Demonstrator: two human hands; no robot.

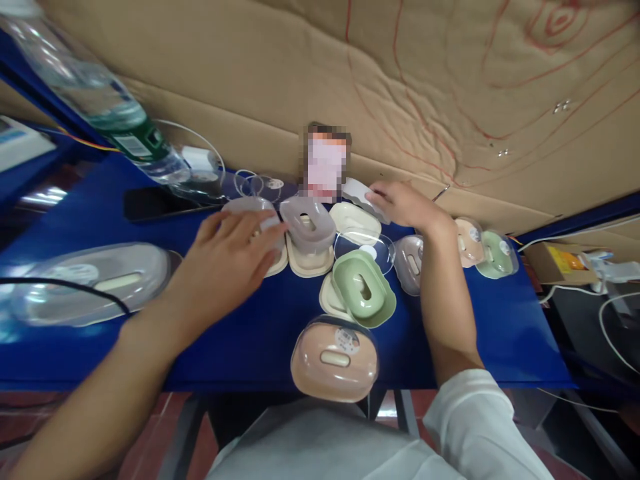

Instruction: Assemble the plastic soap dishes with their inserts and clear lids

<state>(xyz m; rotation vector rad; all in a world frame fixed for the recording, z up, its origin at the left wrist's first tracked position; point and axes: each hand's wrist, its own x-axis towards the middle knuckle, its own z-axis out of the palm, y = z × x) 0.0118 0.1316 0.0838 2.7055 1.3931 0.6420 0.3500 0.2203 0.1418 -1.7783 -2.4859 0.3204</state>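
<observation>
Small oval soap boxes lie on a blue table (240,340). My left hand (227,257) rests on a clear-lidded cream box (250,208), its fingers reaching toward a grey tray (307,223) stacked on a cream base. My right hand (403,203) is at the back, pinching a translucent grey lid (356,192). A green tray (364,287) sits in the middle on a cream base. A peach box with a clear lid (334,360) stands at the near edge.
A water bottle (95,100) leans at the back left above a black phone (153,202). A large clear-lidded box (90,280) lies at left. Closed peach and green boxes (483,250) sit at right. A cardboard wall (400,80) stands behind.
</observation>
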